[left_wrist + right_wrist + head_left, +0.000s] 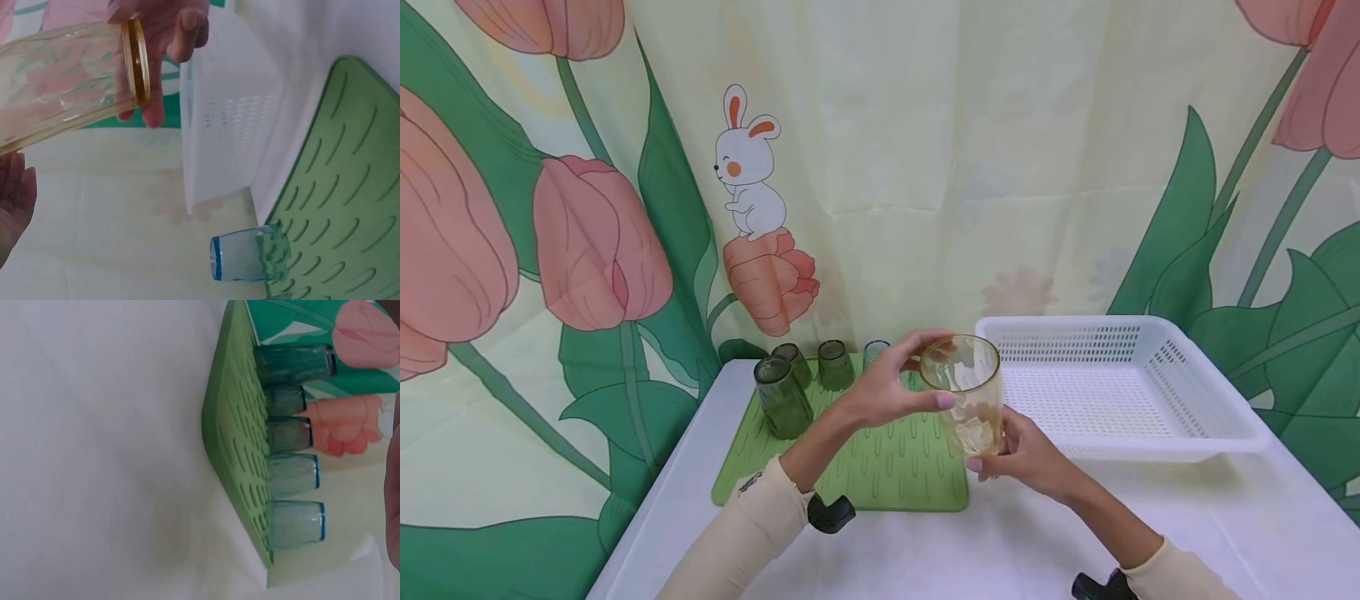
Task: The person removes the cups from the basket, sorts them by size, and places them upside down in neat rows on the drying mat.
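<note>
A clear amber drinking glass (973,417) with a golden rim is held up between both hands, above the right edge of a green mat (880,483). My left hand (887,387) grips it near the top, thumb on the near side and fingers behind. Lower down, my right hand (1030,458) holds the base. The left wrist view shows this glass (62,81) lying across the picture, the right hand (178,37) around its thick base and left fingertips (15,194) by its side. Part of a hand (392,500) borders the right wrist view.
On the mat stand a tall dark green glass (782,400), two smaller green glasses (835,367) and two blue-rimmed clear glasses (297,525), along its left and back. A white perforated basket (1150,450) sits at the right. Behind the white table hangs a printed curtain (880,167).
</note>
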Available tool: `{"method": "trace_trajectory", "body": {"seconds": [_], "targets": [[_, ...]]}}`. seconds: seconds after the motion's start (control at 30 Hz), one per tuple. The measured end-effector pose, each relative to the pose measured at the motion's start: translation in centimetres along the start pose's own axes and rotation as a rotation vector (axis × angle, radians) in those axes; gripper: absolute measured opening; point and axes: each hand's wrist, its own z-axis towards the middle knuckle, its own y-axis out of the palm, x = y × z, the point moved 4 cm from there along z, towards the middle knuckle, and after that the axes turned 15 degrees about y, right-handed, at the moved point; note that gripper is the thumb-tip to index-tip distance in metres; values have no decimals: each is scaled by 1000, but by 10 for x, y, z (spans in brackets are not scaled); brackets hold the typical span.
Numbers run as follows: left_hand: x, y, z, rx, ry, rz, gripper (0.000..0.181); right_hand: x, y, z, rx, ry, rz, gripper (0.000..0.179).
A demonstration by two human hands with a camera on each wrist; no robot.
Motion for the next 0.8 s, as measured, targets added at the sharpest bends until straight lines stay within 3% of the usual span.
{"method": "trace_trajectory", "body": {"seconds": [0.3, 0.7, 0.8], "targets": [[-9, -11, -19, -21, -7, -31, 101, -3, -17, -10, 77, -44, 8, 57], [-27, -10, -41, -76, -82, -3, 108, -10, -30, -15, 129, -81, 18, 61], [-30, -10, -44, -72, -111, 8, 100, -11, -30, -14, 146, -66, 20, 60]]}}
